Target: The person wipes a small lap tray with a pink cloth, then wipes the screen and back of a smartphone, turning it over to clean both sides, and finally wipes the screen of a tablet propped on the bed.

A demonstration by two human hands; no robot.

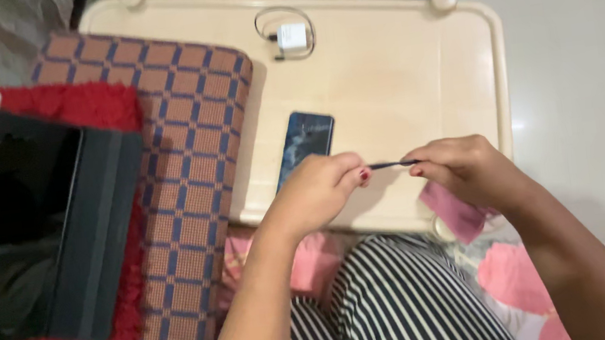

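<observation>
Above the striped trousers (pixel 406 304) at lower centre, the left hand (pixel 321 189) and right hand (pixel 466 168) each pinch closed on one end of a thin dark rod (pixel 394 164), mid-frame over the cream desk (pixel 400 79), beside a smartphone (pixel 305 146).

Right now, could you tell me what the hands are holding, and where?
A thin dark strip, pinched at its ends between left hand and right hand.

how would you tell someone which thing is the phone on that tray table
Start at the cream plastic tray table with raised rim. Near its left edge, beside the checked blue-and-brown cushion, lies a flat dark blue rectangular phone, just above the left hand. Unlike the small white charger with its looped cable farther up, it is dark, slim and glossy.
</observation>
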